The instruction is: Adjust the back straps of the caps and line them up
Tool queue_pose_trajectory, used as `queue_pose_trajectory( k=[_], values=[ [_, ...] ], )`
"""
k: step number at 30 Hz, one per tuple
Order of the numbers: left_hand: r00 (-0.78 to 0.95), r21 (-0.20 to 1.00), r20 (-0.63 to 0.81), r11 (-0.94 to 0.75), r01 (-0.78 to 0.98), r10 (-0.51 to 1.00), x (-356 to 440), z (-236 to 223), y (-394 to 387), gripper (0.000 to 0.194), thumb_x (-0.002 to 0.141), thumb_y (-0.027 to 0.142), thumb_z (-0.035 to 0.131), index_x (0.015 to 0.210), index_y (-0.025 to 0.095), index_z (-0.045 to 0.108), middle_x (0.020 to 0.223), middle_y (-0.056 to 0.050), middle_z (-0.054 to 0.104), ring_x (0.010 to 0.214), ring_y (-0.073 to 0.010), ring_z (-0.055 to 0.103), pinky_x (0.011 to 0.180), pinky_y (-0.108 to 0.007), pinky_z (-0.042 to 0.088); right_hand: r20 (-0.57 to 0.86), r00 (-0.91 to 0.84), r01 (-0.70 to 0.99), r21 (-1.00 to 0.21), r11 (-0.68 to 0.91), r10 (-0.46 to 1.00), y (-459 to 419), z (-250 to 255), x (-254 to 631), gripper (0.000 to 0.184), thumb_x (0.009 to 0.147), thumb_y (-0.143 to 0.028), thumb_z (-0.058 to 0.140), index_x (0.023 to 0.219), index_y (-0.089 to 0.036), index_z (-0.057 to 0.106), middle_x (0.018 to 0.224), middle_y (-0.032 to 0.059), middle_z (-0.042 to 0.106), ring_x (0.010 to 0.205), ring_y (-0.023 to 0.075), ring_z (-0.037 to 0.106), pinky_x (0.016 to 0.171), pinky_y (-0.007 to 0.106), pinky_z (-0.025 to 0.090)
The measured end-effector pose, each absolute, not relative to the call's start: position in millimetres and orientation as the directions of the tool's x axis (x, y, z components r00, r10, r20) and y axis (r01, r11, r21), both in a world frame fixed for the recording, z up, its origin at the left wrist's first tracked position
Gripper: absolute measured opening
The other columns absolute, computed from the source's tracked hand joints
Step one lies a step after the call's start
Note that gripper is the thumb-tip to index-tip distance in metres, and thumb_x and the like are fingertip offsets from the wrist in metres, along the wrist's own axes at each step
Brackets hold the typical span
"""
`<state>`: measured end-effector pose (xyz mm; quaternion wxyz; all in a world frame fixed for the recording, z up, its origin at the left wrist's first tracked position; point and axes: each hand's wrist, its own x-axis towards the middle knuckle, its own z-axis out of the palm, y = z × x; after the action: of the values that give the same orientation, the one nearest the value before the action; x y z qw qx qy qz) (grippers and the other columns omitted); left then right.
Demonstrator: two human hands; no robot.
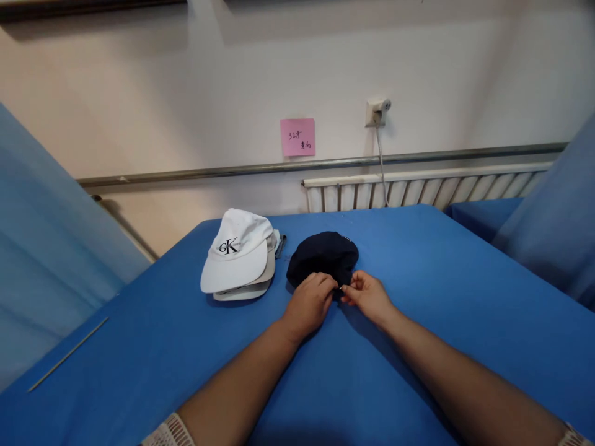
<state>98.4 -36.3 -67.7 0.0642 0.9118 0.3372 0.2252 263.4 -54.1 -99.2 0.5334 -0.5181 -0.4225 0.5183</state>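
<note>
A dark navy cap [323,251] lies on the blue-covered table [395,384], its opening turned toward me. At its near edge my left hand [312,302] is closed, fingers curled over the cap's rim. My right hand [367,296] pinches at the same edge, just right of the left fingertips. A small shiny bit shows between the two hands, perhaps part of the cap's strap; it is too small to make out. Left of the navy cap, a stack of pale caps sits with a white cap [244,257] on top, its brim facing me and dark letters on its front.
A thin stick [68,354] lies near the table's left edge. Blue curtains [41,248] hang at both sides. Behind the table are a metal rail [232,170], a white radiator [427,189], a pink note [297,137] and a socket [374,113] with a hanging cord.
</note>
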Motion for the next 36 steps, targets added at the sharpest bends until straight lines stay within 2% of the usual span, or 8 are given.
queue_pose_trajectory(
  k=[5,9,12,16,19,22,29,36],
  values=[
    [0.688,0.212,0.360,-0.773,0.598,0.631,99,-68,-36,0.019,0.089,0.010,0.045,0.100,0.017,0.059,0.101,-0.007,0.061,0.094,-0.0200,0.053,0.085,-0.034,0.045,-0.285,0.078,-0.301,-0.920,-0.250,0.955,-64,-88,257,0.026,0.073,-0.019,0.068,0.075,-0.021,0.042,0.062,-0.0006,0.064,0.058,0.0151,0.067,0.051,0.023,0.048],
    [0.680,0.234,0.373,-0.774,0.589,0.631,100,-68,-37,0.017,0.089,0.011,0.045,0.096,0.017,0.059,0.100,-0.007,0.062,0.093,-0.0201,0.053,0.085,-0.035,0.046,-0.297,0.083,-0.359,-0.899,-0.250,0.951,-66,-86,255,0.027,0.070,-0.017,0.070,0.074,-0.021,0.043,0.063,0.0004,0.065,0.057,0.0137,0.064,0.051,0.023,0.048],
    [0.668,0.298,0.396,-0.776,0.556,0.630,102,-69,-39,0.018,0.090,0.012,0.046,0.099,0.018,0.060,0.102,-0.006,0.063,0.095,-0.0198,0.054,0.087,-0.035,0.046,-0.264,0.156,-0.335,-0.920,-0.200,0.952,-63,-90,256,0.027,0.065,-0.014,0.072,0.072,-0.020,0.046,0.059,-0.0027,0.061,0.055,0.0120,0.062,0.052,0.022,0.047],
    [0.529,0.536,0.421,-0.673,0.510,0.737,102,-72,-38,0.025,0.082,0.014,0.058,0.106,0.019,0.059,0.105,-0.006,0.064,0.099,-0.0192,0.058,0.089,-0.034,0.047,-0.188,0.189,-0.304,-0.945,-0.124,0.964,-57,-95,258,0.027,0.061,-0.016,0.073,0.070,-0.020,0.048,0.058,-0.0031,0.060,0.055,0.0121,0.060,0.054,0.023,0.047],
    [0.419,0.698,0.369,-0.545,0.465,0.830,102,-76,-34,0.024,0.080,0.017,0.061,0.104,0.019,0.061,0.100,-0.005,0.066,0.093,-0.0180,0.062,0.085,-0.032,0.050,-0.110,0.198,-0.258,-0.965,-0.057,0.974,-54,-98,260,0.027,0.060,-0.021,0.073,0.070,-0.021,0.048,0.056,-0.0040,0.058,0.053,0.0121,0.059,0.052,0.023,0.044],
    [0.372,0.793,0.310,-0.454,0.406,0.875,103,-80,-30,0.020,0.079,0.020,0.062,0.100,0.018,0.063,0.093,-0.004,0.068,0.086,-0.0163,0.064,0.080,-0.030,0.051,-0.063,0.196,-0.204,-0.979,-0.023,0.978,-52,-103,261,0.027,0.061,-0.024,0.071,0.071,-0.021,0.047,0.055,-0.0060,0.055,0.050,0.0111,0.056,0.050,0.023,0.042],
    [0.352,0.884,0.237,-0.351,0.309,0.906,103,-85,-26,0.015,0.078,0.024,0.064,0.090,0.016,0.065,0.080,-0.001,0.065,0.074,-0.0132,0.060,0.071,-0.026,0.049,-0.029,0.173,-0.019,-0.999,-0.026,0.985,-50,-112,264,0.020,0.067,-0.023,0.067,0.072,-0.023,0.048,0.055,-0.0069,0.051,0.052,0.0126,0.057,0.053,0.024,0.045],
    [0.391,0.860,0.212,-0.361,0.362,0.896,101,-78,-26,0.009,0.078,0.023,0.061,0.080,0.016,0.065,0.075,-0.001,0.064,0.071,-0.0132,0.058,0.068,-0.025,0.046,-0.015,0.174,0.066,-0.997,-0.027,0.985,-50,-113,264,0.017,0.067,-0.024,0.069,0.074,-0.024,0.053,0.060,-0.0037,0.057,0.058,0.0153,0.059,0.053,0.025,0.046]
  ],
)
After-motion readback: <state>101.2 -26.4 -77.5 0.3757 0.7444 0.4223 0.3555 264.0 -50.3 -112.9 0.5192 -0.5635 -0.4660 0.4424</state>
